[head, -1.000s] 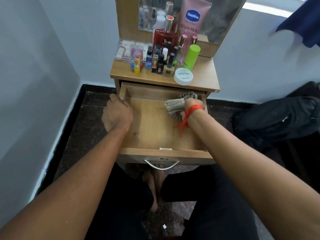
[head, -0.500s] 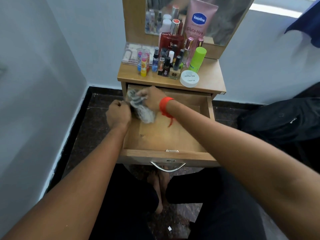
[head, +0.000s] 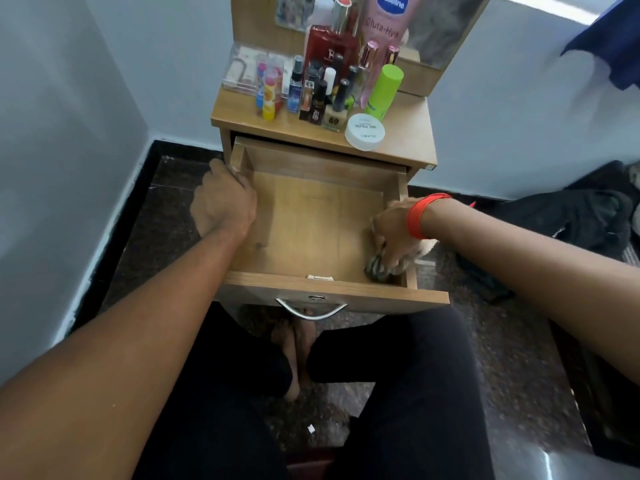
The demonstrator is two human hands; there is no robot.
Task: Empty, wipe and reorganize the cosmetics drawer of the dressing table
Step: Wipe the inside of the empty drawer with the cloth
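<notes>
The wooden drawer (head: 311,220) of the dressing table is pulled out and holds nothing but a cloth. My left hand (head: 223,202) grips the drawer's left side wall near the back. My right hand (head: 394,233), with an orange band at the wrist, holds a grey striped cloth (head: 376,266) pressed into the drawer's front right corner. Most of the cloth is hidden under my fingers. The cosmetics (head: 325,95) stand bunched on the table top (head: 408,133) above the drawer.
A white round jar (head: 365,131) sits near the table top's front edge. A green tube (head: 384,91) and a pink Vaseline tube (head: 389,19) stand by the mirror. Dark bags (head: 571,220) lie on the floor to the right. My legs are under the drawer handle (head: 311,311).
My right hand has swept the cloth from the drawer's back right to the back left and now to the front right corner. My left hand stays on the left wall.
</notes>
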